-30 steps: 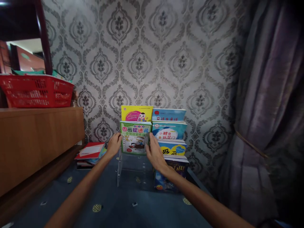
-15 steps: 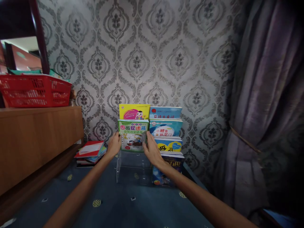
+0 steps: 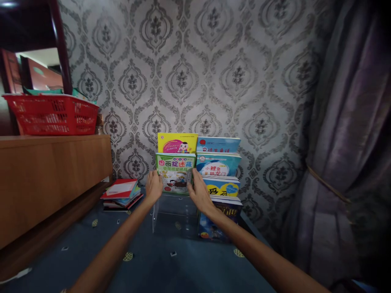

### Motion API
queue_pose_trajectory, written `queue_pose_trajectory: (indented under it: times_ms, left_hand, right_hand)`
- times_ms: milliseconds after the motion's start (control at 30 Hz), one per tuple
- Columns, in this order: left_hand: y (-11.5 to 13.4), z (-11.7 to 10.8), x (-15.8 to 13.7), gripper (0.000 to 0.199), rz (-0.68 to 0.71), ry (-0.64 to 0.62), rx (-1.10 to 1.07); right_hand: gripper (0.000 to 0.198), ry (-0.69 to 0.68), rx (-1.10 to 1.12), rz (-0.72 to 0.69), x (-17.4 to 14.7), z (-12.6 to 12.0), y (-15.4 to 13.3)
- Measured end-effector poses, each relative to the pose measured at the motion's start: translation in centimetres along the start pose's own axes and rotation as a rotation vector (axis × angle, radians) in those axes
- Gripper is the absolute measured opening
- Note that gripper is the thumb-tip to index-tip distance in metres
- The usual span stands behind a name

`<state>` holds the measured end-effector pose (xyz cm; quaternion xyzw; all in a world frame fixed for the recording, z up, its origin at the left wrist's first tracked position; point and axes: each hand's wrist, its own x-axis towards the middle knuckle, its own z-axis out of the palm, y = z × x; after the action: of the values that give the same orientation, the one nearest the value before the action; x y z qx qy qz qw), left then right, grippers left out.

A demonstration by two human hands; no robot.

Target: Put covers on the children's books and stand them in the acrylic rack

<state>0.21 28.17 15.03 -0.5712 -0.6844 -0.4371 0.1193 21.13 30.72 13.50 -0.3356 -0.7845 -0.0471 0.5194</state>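
A green picture book (image 3: 175, 173) stands upright on a clear acrylic stepped stand (image 3: 172, 215), in front of a yellow book (image 3: 177, 142). My left hand (image 3: 154, 187) is at the left edge of the green book, fingers curled round it. On the opposite edge, my right hand (image 3: 200, 193) grips with its thumb on the cover and its fingers partly hidden. Right of the green book, several books fill the tiers: light blue (image 3: 218, 145), teal (image 3: 218, 165), yellow-and-blue (image 3: 222, 188) and dark blue (image 3: 218, 221) at the front.
A pile of books (image 3: 122, 193) with a red one on top lies to the left. Beyond it stands a wooden cabinet (image 3: 55, 175) bearing a red plastic basket (image 3: 58, 116). A grey curtain (image 3: 332, 162) hangs at right. Dark blue patterned cloth (image 3: 146, 268) covers the surface.
The view has shifted slightly, so everything sits a little further right. Both hands stay at the sides of the green book, which keeps its place on the stand.
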Motion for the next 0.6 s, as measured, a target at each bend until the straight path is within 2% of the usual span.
queue_pose_trajectory:
  times_ms: [300, 600]
  left_hand:
    - [-0.3, -0.3, 0.2, 0.018, 0.008, -0.028, -0.027]
    - [-1.6, -0.5, 0.1, 0.018, 0.053, -0.072, -0.045]
  right_hand:
    - [0.064, -0.007, 0.000, 0.009, 0.0, -0.2, -0.3]
    - [0.064, -0.034, 0.050, 0.018, -0.8, -1.3, -1.2]
